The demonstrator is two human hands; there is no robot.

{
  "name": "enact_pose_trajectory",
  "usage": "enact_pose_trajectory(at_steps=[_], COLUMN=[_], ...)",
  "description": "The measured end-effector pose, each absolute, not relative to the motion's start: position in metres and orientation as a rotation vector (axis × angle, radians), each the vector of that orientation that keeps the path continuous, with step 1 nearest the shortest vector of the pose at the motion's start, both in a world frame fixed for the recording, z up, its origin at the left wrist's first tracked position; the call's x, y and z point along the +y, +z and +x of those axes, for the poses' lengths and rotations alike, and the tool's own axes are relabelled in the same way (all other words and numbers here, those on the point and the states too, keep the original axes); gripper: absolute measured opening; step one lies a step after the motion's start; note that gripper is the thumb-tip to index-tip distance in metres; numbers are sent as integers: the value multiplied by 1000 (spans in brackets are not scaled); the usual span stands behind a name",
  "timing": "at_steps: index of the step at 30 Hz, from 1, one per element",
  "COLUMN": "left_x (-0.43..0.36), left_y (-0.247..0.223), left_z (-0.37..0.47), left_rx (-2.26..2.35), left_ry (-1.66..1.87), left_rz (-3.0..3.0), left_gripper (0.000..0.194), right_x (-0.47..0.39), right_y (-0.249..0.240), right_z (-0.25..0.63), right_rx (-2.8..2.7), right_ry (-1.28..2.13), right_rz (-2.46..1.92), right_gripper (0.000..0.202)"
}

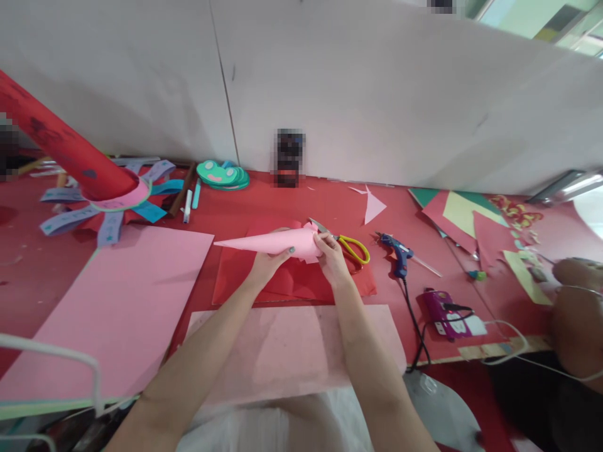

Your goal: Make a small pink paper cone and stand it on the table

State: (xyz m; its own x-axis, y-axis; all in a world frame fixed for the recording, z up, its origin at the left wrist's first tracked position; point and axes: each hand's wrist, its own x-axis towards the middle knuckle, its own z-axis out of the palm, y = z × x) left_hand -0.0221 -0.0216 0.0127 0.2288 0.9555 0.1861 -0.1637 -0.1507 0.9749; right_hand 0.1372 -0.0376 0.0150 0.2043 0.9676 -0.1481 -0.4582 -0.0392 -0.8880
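Note:
A pink paper cone [264, 242] lies sideways between my hands, its tip toward the left and its wide end, with cut tabs, on the right. My left hand [274, 260] is closed around its underside near the middle, with the thumb on the near face. The fingers of my right hand [328, 251] pinch the rim at the wide end. Just behind the right hand lie scissors with yellow handles [354, 249], partly covered. Below the cone are red paper sheets [245, 282] and a pale pink sheet [292, 351].
To the right lie a blue glue gun [399, 251] and a purple power strip [443, 311] with cords. Coloured paper [452, 216] sits farther back. At left stand a red tube [94, 163], pink board [141, 282] and green frog cutouts [221, 174]. Another person's arm [577, 314] is at far right.

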Motion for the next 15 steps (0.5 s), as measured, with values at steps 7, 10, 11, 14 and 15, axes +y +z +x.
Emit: enact_pose_trajectory(at_steps=[7, 10, 11, 14, 15], left_x=[-20, -20, -20, -21, -21], left_y=[14, 12, 12, 10, 9], left_z=[-23, -22, -22, -21, -21], left_rx=[838, 841, 849, 861, 854], left_ry=[1233, 1212, 1203, 1185, 1180], left_rz=[1372, 1370, 1363, 1341, 1336], left_gripper=[42, 43, 43, 45, 45], right_x=[-37, -36, -36, -37, -37], right_y=[11, 9, 8, 9, 9], right_z=[137, 137, 137, 137, 138], right_rx=[-630, -632, -633, -639, -640], right_ry=[1326, 1326, 1325, 1312, 1303], right_rz=[-985, -1008, -1018, -1024, -1020], right_gripper=[25, 26, 26, 28, 29])
